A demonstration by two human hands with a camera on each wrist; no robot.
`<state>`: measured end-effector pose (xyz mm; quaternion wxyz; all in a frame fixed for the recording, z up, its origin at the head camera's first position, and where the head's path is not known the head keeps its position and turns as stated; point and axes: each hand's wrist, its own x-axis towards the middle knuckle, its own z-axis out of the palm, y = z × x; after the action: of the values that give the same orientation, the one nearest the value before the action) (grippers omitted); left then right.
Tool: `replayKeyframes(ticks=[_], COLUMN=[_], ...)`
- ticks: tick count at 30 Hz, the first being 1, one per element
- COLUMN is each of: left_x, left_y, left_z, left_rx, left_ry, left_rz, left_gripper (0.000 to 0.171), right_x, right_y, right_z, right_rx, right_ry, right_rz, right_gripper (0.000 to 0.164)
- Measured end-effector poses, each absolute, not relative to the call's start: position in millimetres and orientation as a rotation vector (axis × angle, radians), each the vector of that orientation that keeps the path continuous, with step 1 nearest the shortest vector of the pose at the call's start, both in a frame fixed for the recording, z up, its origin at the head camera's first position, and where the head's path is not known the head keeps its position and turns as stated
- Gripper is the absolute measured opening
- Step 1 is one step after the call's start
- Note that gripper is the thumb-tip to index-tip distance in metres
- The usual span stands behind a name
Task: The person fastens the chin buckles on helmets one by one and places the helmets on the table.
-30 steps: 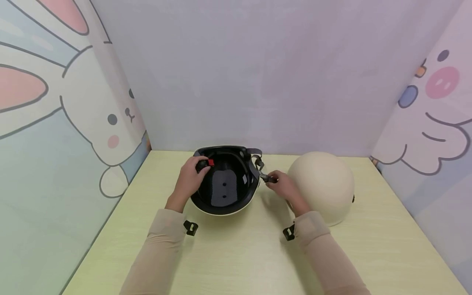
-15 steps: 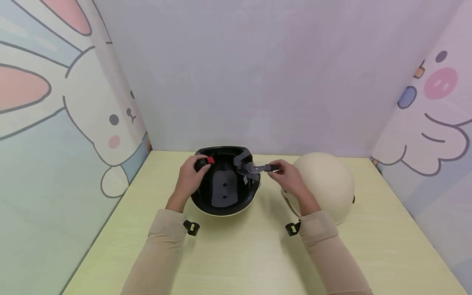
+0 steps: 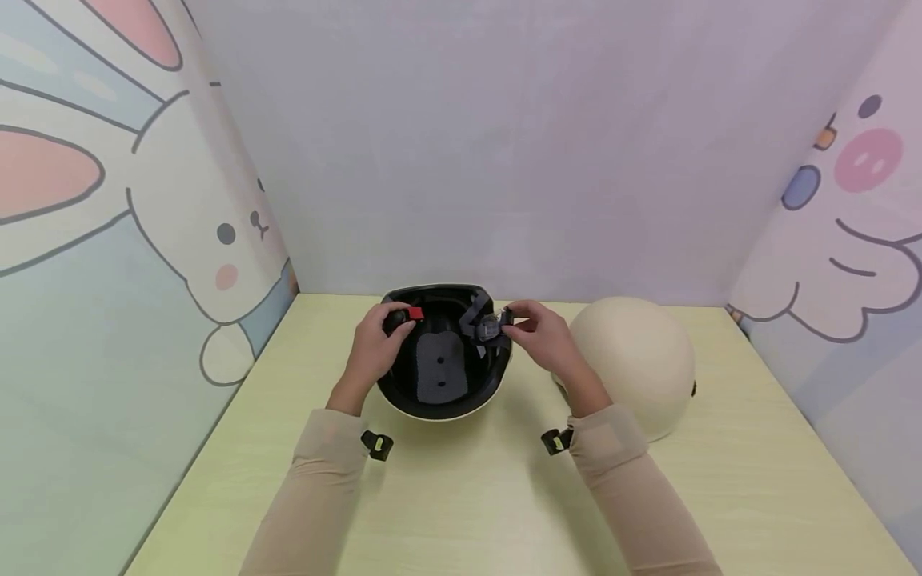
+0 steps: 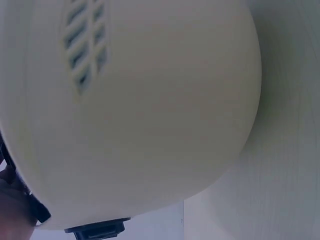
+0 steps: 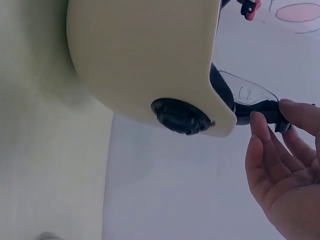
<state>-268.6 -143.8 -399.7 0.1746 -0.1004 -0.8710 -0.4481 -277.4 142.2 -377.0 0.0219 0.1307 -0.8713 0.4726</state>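
Note:
A cream helmet (image 3: 441,412) lies upside down on the table, its black lining facing up. My left hand (image 3: 369,344) pinches a black buckle piece with a red tab (image 3: 415,313) at the helmet's left rim. Over the right rim, the fingers of my right hand (image 3: 546,340) pinch the end of a black chin strap (image 5: 272,112). A clear plastic piece (image 5: 245,90) sits along that strap in the right wrist view. The helmet's shell (image 4: 165,115) fills most of the left wrist view and hides nearly all of the left hand.
A second cream helmet (image 3: 637,360) stands dome-up at the right, close behind my right forearm. The pale wooden table (image 3: 461,496) meets a plain back wall (image 3: 490,144). Cartoon-printed panels flank both sides.
My right hand has lifted the strap end from beside the helmet, swung it over the right rim and moved it left. My left hand stays at the left rim with the red-tabbed buckle piece.

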Motion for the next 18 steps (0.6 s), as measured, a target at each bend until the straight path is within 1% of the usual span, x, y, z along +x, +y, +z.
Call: replayKeyframes(ticks=[18], left_x=[-263.4], left_y=[-145.5], left_z=[-400.4], left_rx=[-0.362], left_ry=[-2.427], left_rz=[-1.29], left_gripper=[0.031], right_x=[-280.6], right_y=[96.8], right_z=[-379.0], right_rx=[0.525], right_ry=[-2.708], right_rz=[1.388], right_gripper=[0.035])
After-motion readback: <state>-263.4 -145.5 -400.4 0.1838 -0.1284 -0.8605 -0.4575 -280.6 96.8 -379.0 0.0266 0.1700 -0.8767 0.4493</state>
